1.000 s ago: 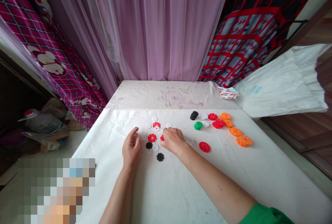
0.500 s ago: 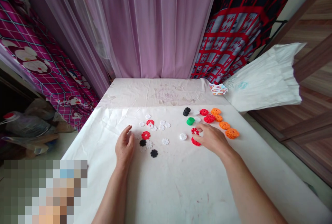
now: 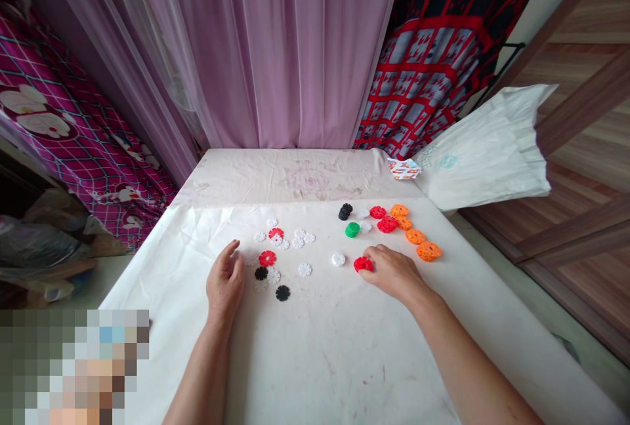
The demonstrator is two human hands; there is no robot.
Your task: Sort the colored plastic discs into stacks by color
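My right hand (image 3: 394, 272) pinches a red notched plastic disc (image 3: 363, 264) at a small red stack; its fingertips partly hide the stack. Just left of it lies a white disc stack (image 3: 338, 259). My left hand (image 3: 225, 284) rests on its edge on the cloth, fingers loosely apart and holding nothing. Beside it are scattered loose discs: a red one (image 3: 267, 258), a black one (image 3: 261, 273), another black one (image 3: 282, 293) nearer me, and several white ones such as a lone white disc (image 3: 305, 269).
Behind my right hand stand a green stack (image 3: 352, 229), a black stack (image 3: 345, 212), red stacks (image 3: 387, 223) and orange stacks (image 3: 428, 251). A small patterned paper box (image 3: 404, 169) and a white bag (image 3: 487, 149) sit at the far right of the white-covered table (image 3: 315, 346).
My right hand has lowered the red disc onto the red stack. My left hand stays by the loose discs. The whole view has shifted slightly.
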